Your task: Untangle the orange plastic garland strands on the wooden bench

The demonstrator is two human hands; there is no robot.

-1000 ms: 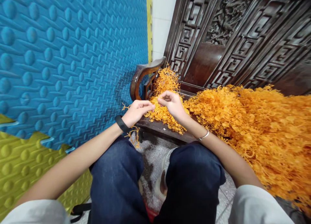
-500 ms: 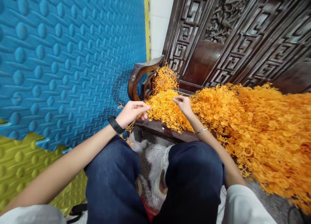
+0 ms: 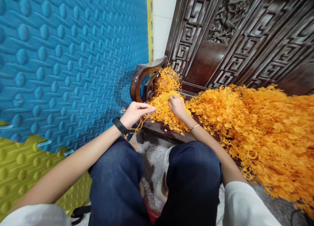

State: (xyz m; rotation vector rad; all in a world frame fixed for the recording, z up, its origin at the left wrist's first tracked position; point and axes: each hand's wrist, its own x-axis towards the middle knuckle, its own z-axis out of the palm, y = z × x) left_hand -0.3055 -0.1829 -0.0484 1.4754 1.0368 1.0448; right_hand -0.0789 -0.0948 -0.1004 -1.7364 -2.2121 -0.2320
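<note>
Thin orange branching plastic strands (image 3: 137, 128) hang below my left hand (image 3: 139, 112), whose thumb and fingers are pinched together on them. Just to its right, my right hand (image 3: 177, 105) is closed with curled fingertips over a small heap of orange plastic pieces (image 3: 169, 113). Whatever those right fingertips pinch is too small to make out. A much larger pile of the same orange pieces (image 3: 265, 128) spreads along the bench to the right of my right hand.
The dark wooden bench (image 3: 159, 130) has a curved armrest (image 3: 144, 74) at its left end and a carved backrest (image 3: 211, 53) behind. Blue foam matting (image 3: 73, 62) rises at the left, with yellow-green matting (image 3: 36, 170) below. My knees (image 3: 117, 164) are close under my hands.
My right hand has moved left, closer to my left hand, and now lies over the small heap. My left hand has shifted slightly right, still pinching the strands.
</note>
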